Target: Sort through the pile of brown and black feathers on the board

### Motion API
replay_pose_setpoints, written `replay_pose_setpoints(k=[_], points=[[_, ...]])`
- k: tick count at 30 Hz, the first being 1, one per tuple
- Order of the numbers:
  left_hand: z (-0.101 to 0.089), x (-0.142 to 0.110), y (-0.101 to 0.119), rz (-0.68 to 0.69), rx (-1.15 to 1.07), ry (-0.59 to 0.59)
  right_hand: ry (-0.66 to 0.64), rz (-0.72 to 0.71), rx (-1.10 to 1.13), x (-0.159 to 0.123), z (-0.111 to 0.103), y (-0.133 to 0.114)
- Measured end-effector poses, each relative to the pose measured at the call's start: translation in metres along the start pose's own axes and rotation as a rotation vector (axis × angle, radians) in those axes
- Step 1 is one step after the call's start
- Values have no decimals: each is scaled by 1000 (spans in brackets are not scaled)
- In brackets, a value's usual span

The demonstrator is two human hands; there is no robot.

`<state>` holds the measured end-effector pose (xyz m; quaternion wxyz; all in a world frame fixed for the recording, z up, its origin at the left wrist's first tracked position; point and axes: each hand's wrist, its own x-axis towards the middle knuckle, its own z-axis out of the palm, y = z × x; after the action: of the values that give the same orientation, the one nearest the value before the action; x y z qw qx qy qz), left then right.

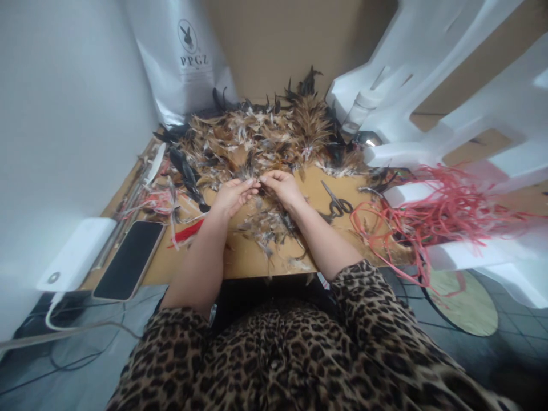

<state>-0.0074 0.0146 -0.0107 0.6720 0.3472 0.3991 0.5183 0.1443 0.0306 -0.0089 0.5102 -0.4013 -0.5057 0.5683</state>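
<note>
A tan counter [314, 181] is being partly covered by brown feathers [257, 137]. Just in front, a tiny piece [260, 180], too small to identify, is being pinched in closed fingertips by the left hand [234, 196] and right hand [282, 187]; light, steady pressure is probably being needed.

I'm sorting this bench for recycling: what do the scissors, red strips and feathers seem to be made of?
Scissors: blades look like plain grey metal; the dark, smooth handles suggest plastic.
Red strips: probably thin, smooth plastic, judging by the springy loops, though ribbon is possible.
Feathers: seemingly natural, soft and wispy, with mottled brown, black and pale tones; dyeing can't be ruled out.
</note>
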Motion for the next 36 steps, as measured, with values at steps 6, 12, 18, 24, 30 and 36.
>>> replay_pose_setpoints(k=[6, 12, 18, 24, 30, 36], points=[[-1, -1, -1, -57, 40, -70, -4, -145, -163, -1, 1, 1], [1, -4, 1, -77, 104, -90, -44, -195, -222, -2, 1, -1], [2, -5, 3, -76, 27, -54, -62, -203, -270, -4, 1, -2], [-1, -2, 2, -82, -43, -26, -78, -502, -795, -11, -1, -5], [0, -2, -1, -113, -7, -26, -63, -505, -959, -13, -1, -5], [1, -3, 3, -59, -13, 30, -56, -492, -892, -9, -6, -5]])
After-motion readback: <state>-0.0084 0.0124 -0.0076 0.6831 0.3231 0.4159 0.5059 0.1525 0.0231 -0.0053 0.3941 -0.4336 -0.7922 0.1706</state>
